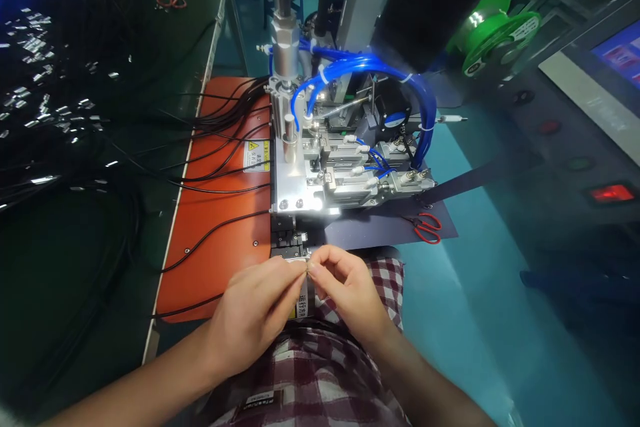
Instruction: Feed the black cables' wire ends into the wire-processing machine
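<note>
My left hand (257, 300) and my right hand (350, 287) meet fingertip to fingertip at the near edge of the machine. Both are closed in a pinch. Whatever lies between the fingertips is too small to make out. A black cable (187, 307) runs over the orange plate (220, 220) and disappears by my left hand; whether I grip it cannot be seen. Just beyond the fingers sits a small black mechanism (287, 238) of the metal machine (345, 173), which carries blue air hoses (360, 63).
Black cables (115, 213) with shiny ends heap up on the dark table at left. Red-handled scissors (429, 228) lie on a grey plate (360, 230). A green spool (493, 30) hangs at upper right, beside a panel with a lit red switch (613, 193).
</note>
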Demonstrator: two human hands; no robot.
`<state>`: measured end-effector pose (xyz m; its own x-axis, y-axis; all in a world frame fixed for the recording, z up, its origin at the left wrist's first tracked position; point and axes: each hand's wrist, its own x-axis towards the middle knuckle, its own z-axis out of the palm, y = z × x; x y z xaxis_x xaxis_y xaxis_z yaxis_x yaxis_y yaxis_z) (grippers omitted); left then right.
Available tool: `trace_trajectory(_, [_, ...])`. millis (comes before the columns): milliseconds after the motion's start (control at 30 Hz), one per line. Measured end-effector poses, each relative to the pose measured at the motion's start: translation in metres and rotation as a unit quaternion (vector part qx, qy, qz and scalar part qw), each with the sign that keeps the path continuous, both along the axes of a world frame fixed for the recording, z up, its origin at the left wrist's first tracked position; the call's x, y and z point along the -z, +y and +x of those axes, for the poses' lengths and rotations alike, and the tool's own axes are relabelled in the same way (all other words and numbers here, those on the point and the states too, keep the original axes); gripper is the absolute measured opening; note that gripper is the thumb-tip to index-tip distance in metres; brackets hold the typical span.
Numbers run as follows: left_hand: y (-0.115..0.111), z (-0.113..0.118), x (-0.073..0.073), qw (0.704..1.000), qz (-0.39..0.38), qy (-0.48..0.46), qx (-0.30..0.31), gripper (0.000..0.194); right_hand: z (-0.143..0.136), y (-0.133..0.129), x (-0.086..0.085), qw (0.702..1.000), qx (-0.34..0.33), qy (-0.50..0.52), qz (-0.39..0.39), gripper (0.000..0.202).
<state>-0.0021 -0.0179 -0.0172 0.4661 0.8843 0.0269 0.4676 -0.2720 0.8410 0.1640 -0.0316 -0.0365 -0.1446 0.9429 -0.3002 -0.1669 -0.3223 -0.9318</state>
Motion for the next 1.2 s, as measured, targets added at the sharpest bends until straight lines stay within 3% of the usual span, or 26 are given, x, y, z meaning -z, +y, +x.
trace_trajectory(33, [-0.001, -0.002, 0.003, 0.998, 0.044, 0.010, 0.032, 0.022, 0.001, 0.000, 0.001, 1.000, -0.010, 0.024, -0.011, 0.020])
trace_trajectory(100, [0.001, -0.004, 0.006, 0.996, 0.061, 0.014, 0.062, 0.024, 0.003, 0.001, 0.002, 0.999, -0.018, 0.039, -0.019, 0.021])
trace_trajectory(233, [0.012, 0.000, 0.002, 1.000, -0.009, 0.016, -0.001, 0.017, 0.008, 0.011, 0.002, 1.000, -0.005, -0.016, -0.016, 0.021])
trace_trajectory(300, [0.019, 0.001, 0.000, 0.999, -0.001, 0.041, -0.017, 0.015, 0.010, 0.019, 0.004, 0.999, 0.009, -0.049, -0.013, 0.020])
trace_trajectory(567, [0.042, -0.011, 0.016, 0.974, 0.173, 0.143, 0.042, 0.021, 0.012, 0.042, 0.019, 0.995, 0.003, -0.097, -0.030, 0.023])
trace_trajectory(733, [0.045, -0.015, 0.022, 0.960, 0.216, 0.158, 0.082, 0.029, 0.012, 0.043, 0.023, 0.996, 0.000, -0.085, -0.035, 0.023])
trace_trajectory(1200, [0.043, -0.019, 0.028, 0.945, 0.254, 0.187, 0.089, 0.030, 0.011, 0.045, 0.022, 0.994, 0.005, -0.103, -0.044, 0.022])
